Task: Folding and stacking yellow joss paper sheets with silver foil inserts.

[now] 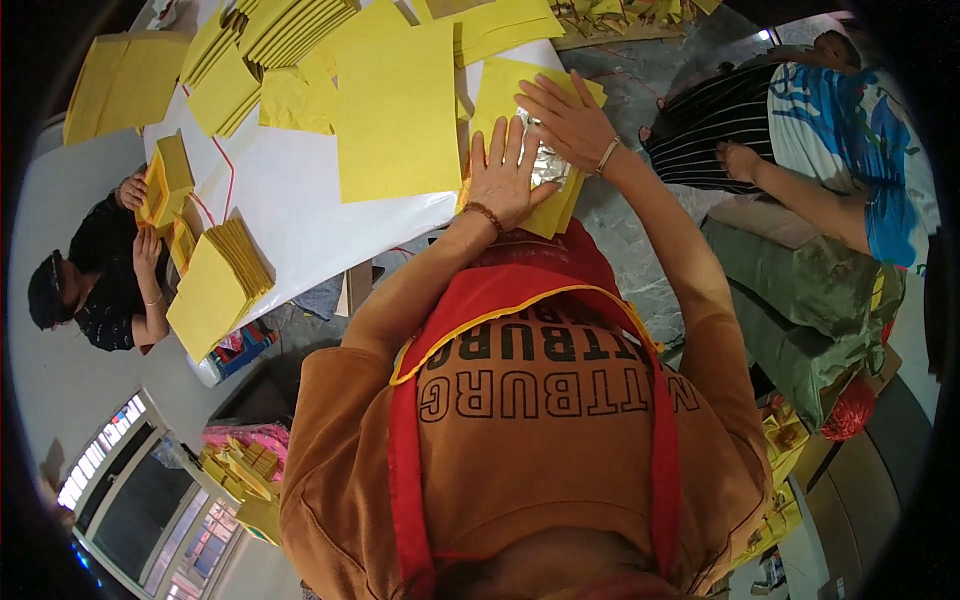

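My left hand (pixel 508 178) lies flat with fingers spread on yellow paper (pixel 498 88) at the table's near right edge. Beside it, my right hand (pixel 570 125) also rests flat, its fingers stretched toward the upper left. A shiny silver foil square (pixel 549 170) on the paper shows between and below my hands, partly covered by them. Several yellow sheets appear layered here, with their lower corners reaching past the table edge. Just left of my hands lies a large yellow sheet (pixel 395 120).
Stacks of folded yellow paper (pixel 290 35) cover the far side of the white table (pixel 310 235). At left, a person (pixel 105 265) handles a yellow folded piece (pixel 165 185) near a fanned stack (pixel 220 285). Another person (pixel 830 140) is at right, above a green cloth bundle (pixel 800 290).
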`<state>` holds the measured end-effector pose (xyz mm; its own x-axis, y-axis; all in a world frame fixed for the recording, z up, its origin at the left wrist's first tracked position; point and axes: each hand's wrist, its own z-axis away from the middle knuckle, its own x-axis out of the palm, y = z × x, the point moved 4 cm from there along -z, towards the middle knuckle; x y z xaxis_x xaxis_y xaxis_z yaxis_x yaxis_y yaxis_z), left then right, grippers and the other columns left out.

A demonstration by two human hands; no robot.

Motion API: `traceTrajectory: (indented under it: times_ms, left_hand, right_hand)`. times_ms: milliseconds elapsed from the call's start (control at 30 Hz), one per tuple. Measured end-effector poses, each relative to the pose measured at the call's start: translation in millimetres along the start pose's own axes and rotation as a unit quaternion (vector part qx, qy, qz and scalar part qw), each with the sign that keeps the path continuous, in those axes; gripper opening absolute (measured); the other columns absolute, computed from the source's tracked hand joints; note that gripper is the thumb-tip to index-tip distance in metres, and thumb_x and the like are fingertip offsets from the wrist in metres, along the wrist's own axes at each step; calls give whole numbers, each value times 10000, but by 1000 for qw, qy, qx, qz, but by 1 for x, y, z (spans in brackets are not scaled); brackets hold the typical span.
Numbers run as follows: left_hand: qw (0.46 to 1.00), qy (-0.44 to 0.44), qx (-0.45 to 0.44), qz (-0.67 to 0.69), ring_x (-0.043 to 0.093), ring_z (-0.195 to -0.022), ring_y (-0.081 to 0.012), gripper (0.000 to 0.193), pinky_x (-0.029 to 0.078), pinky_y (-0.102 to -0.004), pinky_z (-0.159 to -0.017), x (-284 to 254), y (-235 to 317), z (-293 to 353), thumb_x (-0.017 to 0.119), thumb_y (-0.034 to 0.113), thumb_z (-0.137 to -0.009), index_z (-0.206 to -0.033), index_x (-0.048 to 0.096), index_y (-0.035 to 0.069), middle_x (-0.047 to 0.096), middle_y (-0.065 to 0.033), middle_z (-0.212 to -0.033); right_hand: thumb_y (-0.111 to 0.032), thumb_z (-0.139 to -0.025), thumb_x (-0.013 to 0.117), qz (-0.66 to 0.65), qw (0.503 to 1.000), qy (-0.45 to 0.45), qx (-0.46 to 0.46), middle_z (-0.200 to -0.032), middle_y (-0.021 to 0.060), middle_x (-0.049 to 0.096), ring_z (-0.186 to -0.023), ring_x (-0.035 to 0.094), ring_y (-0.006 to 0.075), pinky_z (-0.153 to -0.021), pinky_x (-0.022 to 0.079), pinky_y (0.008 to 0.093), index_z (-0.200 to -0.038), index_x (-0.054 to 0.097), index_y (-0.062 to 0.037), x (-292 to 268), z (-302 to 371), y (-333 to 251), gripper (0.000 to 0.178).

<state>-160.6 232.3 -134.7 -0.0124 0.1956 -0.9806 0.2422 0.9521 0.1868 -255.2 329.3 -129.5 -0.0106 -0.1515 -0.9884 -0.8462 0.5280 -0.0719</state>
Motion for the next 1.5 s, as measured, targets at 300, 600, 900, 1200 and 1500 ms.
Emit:
traceTrajectory:
  times_ms: [300, 600, 900, 1200, 1500]
  left_hand:
    - [1000, -19, -4, -13, 175, -1249, -360, 799, 142, -560, -959, 2, -1, -2, 596, 479, -693, -1268, 279, 25, 237, -213, -1326]
    - [1000, -2, 4, -20, 198, -1240, -361, 765, 141, -562, -958, 3, 1, 0, 569, 443, -710, -1282, 276, 30, 254, -204, -1323]
    - [998, -4, -6, 65, 158, -1256, -360, 809, 121, -551, -967, -10, 1, -1, 575, 494, -701, -1298, 260, 49, 212, -212, -1341]
    - [999, -36, 11, 28, 474, -1013, -291, 450, 394, -443, -809, -34, -37, -65, 549, 276, -758, -1165, 431, 121, 447, -106, -1188]
    - [972, -140, 79, -172, 508, -1002, -254, 264, 392, -440, -758, -34, -52, -132, 454, 218, -801, -1053, 517, 174, 566, -61, -1044]
  right_hand:
    - [-376, -860, 345, -45, 998, -25, -27, -1378, -1, 220, -1275, 178, 183, -1031, 74, 465, -1289, 321, -245, 13, -9, 1, 449]
    - [-408, -854, 385, 129, 968, 52, 208, -1349, 53, 268, -1237, 259, 209, -987, 168, 474, -1295, 293, -247, 2, 10, 62, 479]
    - [-259, -724, 637, -463, 719, 209, 474, -848, 95, 558, -783, 538, 183, -686, 426, 269, -1043, 550, -13, 26, 60, 31, 413]
    - [-270, -661, 697, -497, 678, 227, 492, -784, 48, 554, -691, 539, 147, -615, 441, 270, -1019, 549, 11, 30, 54, 35, 478]
    - [-249, -680, 666, -438, 718, 234, 488, -751, 68, 603, -691, 580, 180, -617, 449, 298, -940, 579, -45, 46, 57, 48, 341]
